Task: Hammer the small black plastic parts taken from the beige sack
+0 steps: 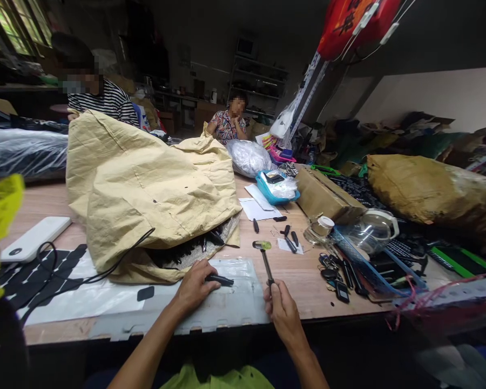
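My left hand [194, 286] presses down on a small black part [221, 280] that lies on a clear plastic sheet [243, 294] near the table's front edge. My right hand [281, 308] grips the handle of a small hammer [265, 259]; its head is raised and points away from me, a short way right of the black part. Just behind my left hand a big tan sack [146, 189] lies open, with several black parts spilling from its mouth.
Two people sit at the far side of the wooden table [308, 275]. A white power bank [34, 237], black cable and black foam pieces lie at left. Loose black parts, a blue basket [275, 189], a cardboard box [324, 194] and a blue tray of parts crowd the right.
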### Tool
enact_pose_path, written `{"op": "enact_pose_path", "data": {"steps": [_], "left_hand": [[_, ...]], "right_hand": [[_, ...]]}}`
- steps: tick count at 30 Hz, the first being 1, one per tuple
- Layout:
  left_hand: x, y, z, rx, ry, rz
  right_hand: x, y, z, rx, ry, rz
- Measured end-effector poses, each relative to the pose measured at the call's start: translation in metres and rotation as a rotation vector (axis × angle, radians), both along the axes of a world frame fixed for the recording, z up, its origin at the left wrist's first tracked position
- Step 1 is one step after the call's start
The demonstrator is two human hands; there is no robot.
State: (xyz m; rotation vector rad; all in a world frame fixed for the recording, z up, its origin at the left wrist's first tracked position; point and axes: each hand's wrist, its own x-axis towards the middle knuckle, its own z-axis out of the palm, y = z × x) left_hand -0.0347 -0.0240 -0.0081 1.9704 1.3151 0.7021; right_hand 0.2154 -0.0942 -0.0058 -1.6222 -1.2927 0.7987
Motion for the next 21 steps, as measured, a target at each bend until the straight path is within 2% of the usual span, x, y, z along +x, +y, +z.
{"op": "enact_pose_path", "data": {"steps": [3, 8, 13, 21], "left_hand": [[-0.001, 0.000, -0.002, 0.013, 0.007, -0.001], [-0.002, 0.000, -0.005, 0.051, 0.014, -0.017], [-0.001, -0.003, -0.002, 0.040, 0.024, -0.009], [-0.002, -0.003, -0.001, 0.075, 0.012, -0.025]], "right_hand": [[-0.014, -0.011, 0.002, -0.020, 0.123, 0.039], [-0.025, -0.020, -0.006, -0.059, 0.241, 0.073], [-0.027, -0.016, -0.009, -0.067, 0.304, 0.067], [-0.026, -0.010, -0.003, -0.157, 0.380, 0.021]]}}
